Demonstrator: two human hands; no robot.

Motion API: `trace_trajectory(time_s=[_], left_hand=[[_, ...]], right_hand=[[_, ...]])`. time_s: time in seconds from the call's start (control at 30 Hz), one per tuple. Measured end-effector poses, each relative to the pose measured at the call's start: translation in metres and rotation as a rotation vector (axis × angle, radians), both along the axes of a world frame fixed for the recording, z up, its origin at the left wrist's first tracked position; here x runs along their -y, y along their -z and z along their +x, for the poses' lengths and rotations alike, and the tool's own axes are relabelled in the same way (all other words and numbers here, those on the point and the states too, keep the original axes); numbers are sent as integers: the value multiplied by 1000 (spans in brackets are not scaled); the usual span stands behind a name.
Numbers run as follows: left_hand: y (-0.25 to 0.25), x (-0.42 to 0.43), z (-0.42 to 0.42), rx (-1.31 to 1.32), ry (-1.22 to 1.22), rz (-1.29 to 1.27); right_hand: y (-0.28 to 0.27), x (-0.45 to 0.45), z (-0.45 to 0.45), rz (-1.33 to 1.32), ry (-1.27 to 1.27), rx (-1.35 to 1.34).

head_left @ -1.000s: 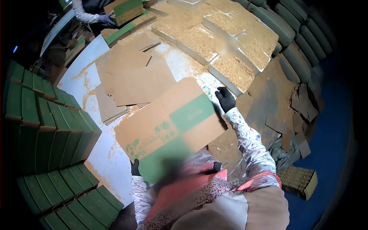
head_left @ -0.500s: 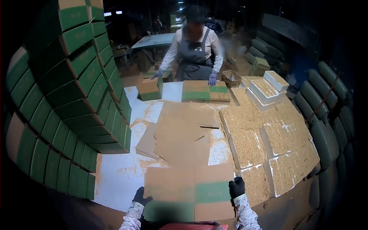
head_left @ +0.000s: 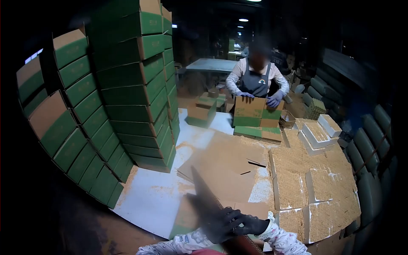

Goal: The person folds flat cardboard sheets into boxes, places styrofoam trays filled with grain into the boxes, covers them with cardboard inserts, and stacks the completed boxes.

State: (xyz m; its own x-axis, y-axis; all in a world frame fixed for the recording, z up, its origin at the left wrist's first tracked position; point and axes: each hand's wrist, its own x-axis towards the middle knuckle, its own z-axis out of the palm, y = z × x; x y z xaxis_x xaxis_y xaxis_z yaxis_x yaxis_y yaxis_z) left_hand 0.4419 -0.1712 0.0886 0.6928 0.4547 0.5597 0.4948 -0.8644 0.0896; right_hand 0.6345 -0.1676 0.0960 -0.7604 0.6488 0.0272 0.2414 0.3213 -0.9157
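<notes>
A cardboard piece (head_left: 204, 187), seen nearly edge-on and blurred, stands tilted in front of me at the near edge of the table. My left hand (head_left: 216, 224), in a dark glove, is closed on it near its middle. Right beside it, my right hand (head_left: 246, 224), also dark-gloved, has its fingers bent against the same cardboard, and the two hands touch or overlap. Behind them lie flat brown cardboard sheets (head_left: 229, 165) on the white table. Part of another green-and-brown sheet (head_left: 185, 214) shows under my hands.
Tall stacks of green boxes (head_left: 127, 93) line the left side. Trays filled with shavings (head_left: 291, 191) cover the right side. Across the table a co-worker (head_left: 257, 78) holds up a flat carton (head_left: 257, 112) above a carton pile. Dark green sacks (head_left: 367, 148) stand at far right.
The cardboard has gone from lying flat between my spread hands to tilted edge-on, and my hands have come together. The view has turned left. The co-worker has raised a flat carton.
</notes>
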Motion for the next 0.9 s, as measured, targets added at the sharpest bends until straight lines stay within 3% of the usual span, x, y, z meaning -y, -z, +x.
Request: trace_trajectory(time_s=[0.03, 0.07, 0.1, 0.17, 0.23, 0.27, 0.3, 0.33, 0.37, 0.4, 0.43, 0.5, 0.57, 0.63, 0.67, 0.7, 0.77, 0.83, 0.87, 0.9], left_hand=[[-1, 2, -7, 26, 43, -77], [-6, 4, -15, 49, 80, -124], [-10, 7, -24, 72, 118, -172], [-35, 16, -42, 121, 218, -163], [-54, 14, -58, 98, 373, -150], [-59, 11, -66, 47, 459, -174], [-77, 21, -78, -36, 440, -205], [-86, 31, -91, -218, 284, -89], [-69, 34, -91, -288, 35, -210], [-66, 36, -88, -382, -220, -314], [-71, 29, -83, -475, -345, -242], [-74, 5, -78, -441, -273, -247], [-65, -15, -63, -266, -206, -88], [7, -33, -46, -266, -183, -130], [10, -33, -41, -326, -210, -61], [8, -35, -42, -426, -175, -57], [-4, -39, -50, -634, -103, -56], [-91, -34, -80, -376, -136, -201], [-134, -32, -95, -238, -138, -266], [-135, -41, -105, -27, -151, -179]], right_hand=[[-12, -14, -5, -165, -34, -38], [-40, -21, -9, 76, -98, 85], [-45, -24, -9, 2, -101, 9], [-50, -19, -9, -88, 221, 3], [-69, -35, 5, 86, 384, 219], [-79, -47, 18, 83, 477, 205], [-81, -57, 32, 80, 565, 192], [-67, -62, 44, 361, 709, 263], [-56, -63, 49, 649, 845, 333], [-63, -52, 35, 873, 928, 599], [-72, -42, 25, 1225, 829, 730], [-69, -33, 16, 1265, 666, 664], [-49, -26, 10, 711, 228, 645], [-67, -19, -16, 796, 155, 747], [-65, -27, -22, 801, 77, 723], [-64, -33, -37, 737, 116, 992], [-43, -49, -70, 763, 436, 534], [-2, -61, -88, 1053, 442, 232], [0, -59, -88, 1003, 409, 311], [-4, -58, -89, 961, 479, 229]])
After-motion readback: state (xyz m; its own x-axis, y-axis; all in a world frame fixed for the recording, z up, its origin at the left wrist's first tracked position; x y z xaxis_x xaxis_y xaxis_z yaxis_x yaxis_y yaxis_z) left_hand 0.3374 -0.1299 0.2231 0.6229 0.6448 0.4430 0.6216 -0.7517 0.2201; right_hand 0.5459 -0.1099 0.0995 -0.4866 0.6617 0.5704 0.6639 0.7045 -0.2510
